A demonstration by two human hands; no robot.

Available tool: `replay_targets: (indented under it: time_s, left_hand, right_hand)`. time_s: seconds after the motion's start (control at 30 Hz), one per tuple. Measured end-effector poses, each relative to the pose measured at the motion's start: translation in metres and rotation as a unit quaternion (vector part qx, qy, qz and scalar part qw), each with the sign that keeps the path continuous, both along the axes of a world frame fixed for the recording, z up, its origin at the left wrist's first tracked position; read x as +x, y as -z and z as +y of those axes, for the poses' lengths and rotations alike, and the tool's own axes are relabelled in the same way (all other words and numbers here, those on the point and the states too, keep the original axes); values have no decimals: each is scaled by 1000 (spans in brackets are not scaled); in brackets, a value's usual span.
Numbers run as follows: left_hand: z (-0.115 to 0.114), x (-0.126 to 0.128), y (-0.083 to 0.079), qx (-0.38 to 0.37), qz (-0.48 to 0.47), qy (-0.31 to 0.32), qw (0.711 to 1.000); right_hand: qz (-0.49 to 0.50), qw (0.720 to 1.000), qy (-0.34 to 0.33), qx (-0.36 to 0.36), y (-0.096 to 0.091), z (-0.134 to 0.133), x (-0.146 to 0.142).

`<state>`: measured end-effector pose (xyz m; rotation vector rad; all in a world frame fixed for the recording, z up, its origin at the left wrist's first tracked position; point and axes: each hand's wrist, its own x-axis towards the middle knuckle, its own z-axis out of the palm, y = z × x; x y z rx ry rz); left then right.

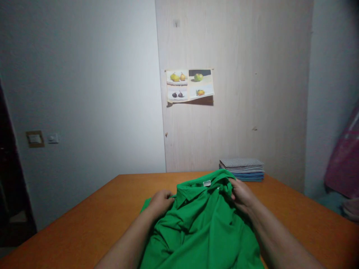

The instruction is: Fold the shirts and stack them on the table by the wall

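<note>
A green collared shirt [196, 231] lies rumpled on the near part of the table, its collar pointing away from me and a white label showing inside the neck. My left hand [162, 203] is closed on the cloth at the left shoulder, beside the collar. On the other side, my right hand [241, 194] pinches the fabric by the right end of the collar, which is lifted a little. The lower part of the shirt runs out of view at the bottom edge.
A stack of folded cloths [241, 170] stands at the table's far right corner. The orange-brown table [92, 220] reaches back to a pale wood panel with a fruit poster [190, 86]. Pink material [343, 160] hangs at the right.
</note>
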<state>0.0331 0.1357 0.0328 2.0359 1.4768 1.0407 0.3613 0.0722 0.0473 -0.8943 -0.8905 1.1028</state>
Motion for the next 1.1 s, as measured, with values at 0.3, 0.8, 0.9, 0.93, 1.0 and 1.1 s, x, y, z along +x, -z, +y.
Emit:
replay_targets:
  time_s: [0.3,0.8,0.9,0.93,1.0,1.1]
  left_hand:
    - [2,-50,-72,97,-164,-145,971]
    - [-56,-49,-213,440,-281,-187,832]
    - [-69,-43,-210,416,-102,-194,882]
    - [-72,-43,-206,386,-57,-194,900]
    - [-79,-44,-198,356,-14,-195,914]
    - [-99,-49,-183,418,-34,-173,891]
  right_hand:
    - [83,993,-34,-73,-12,1,-5]
    - [-28,939,109,326,-184,-27,-76]
    - [-66,951,103,284,-192,-30,-88]
    - [-69,957,100,262,-193,-30,-90]
    - [-61,960,111,250,-193,-36,-92]
    - [-68,927,175,324,-187,-62,-94]
